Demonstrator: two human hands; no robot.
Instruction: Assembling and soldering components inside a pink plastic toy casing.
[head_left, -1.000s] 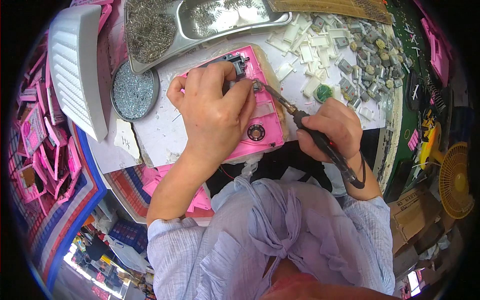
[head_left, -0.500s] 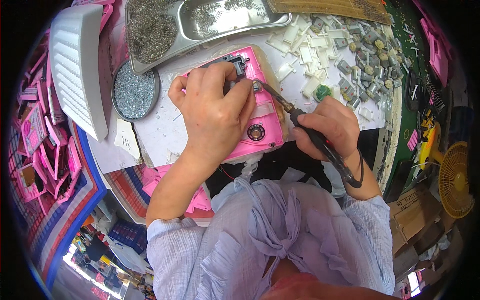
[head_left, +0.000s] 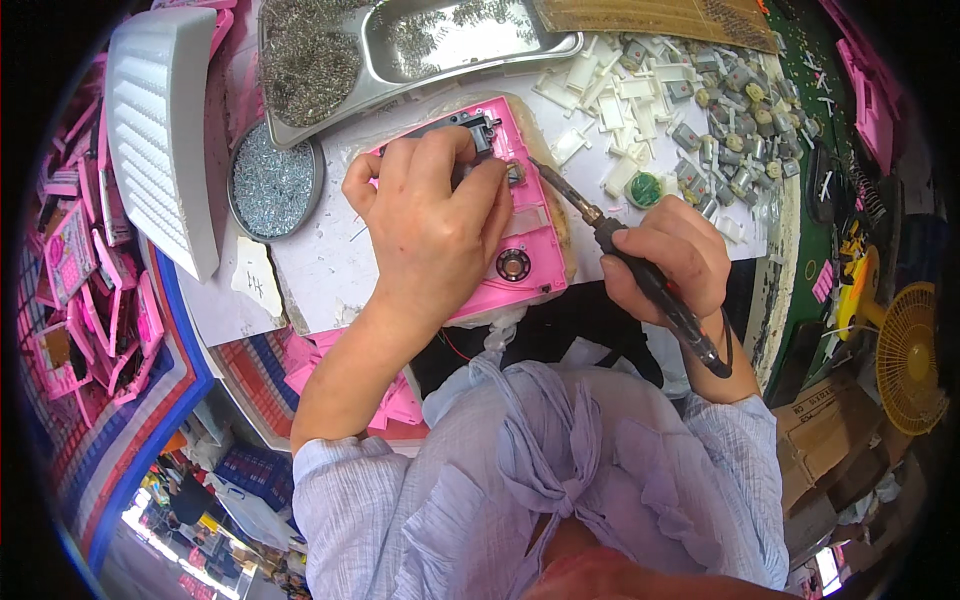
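A pink plastic casing [head_left: 530, 240] lies in front of me on the paper-covered table, with a small round speaker [head_left: 513, 265] in its near part. My left hand [head_left: 425, 205] rests over the casing's left side. Its thumb and forefinger pinch a small part at the middle of the casing; the fingers mostly hide it. Beyond them sits a dark grey component [head_left: 470, 128] inside the casing. In my right hand [head_left: 680, 255] is a soldering iron [head_left: 650, 275], gripped by its black handle. Its tip points at the casing's right edge, just apart from the pinched part.
A metal tray [head_left: 345, 110] of springs and a round dish [head_left: 275, 185] of screws stand at the far left. White plastic parts and small motors [head_left: 745, 130] are heaped at the far right, near a green solder spool [head_left: 645, 188]. White foam [head_left: 160, 140] lies left.
My right hand has drawn the soldering iron back to the right, so its tip has come away from the part under my left fingertips. My left hand stays in place.
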